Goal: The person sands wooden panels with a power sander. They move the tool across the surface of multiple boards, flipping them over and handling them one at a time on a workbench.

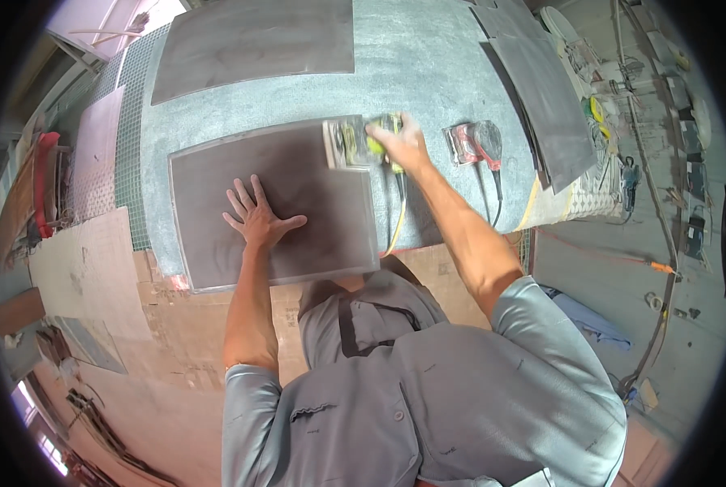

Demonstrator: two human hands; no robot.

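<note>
My left hand (255, 217) lies flat with spread fingers on a dark grey-brown rectangular sheet (314, 243), which has a pale edge. The fingers of my right hand (399, 142) are wrapped round a yellow-green electric sander (348, 143). The sander's flat base sits over the sheet's far right corner, and motion blurs it a little. From its rear a yellow cord (398, 223) runs toward me. To the right of it, a red and grey sander (474, 144) rests on the pale blue-grey tabletop (428, 49), its dark cord trailing nearer.
Another dark sheet (253, 45) lies at the far side of the table. Several dark sheets (541, 89) are stacked along the right end. An orange cord (606, 255) crosses the floor at right, near a blue cloth (586, 316). Brown cardboard (184, 341) lies below the table's near edge.
</note>
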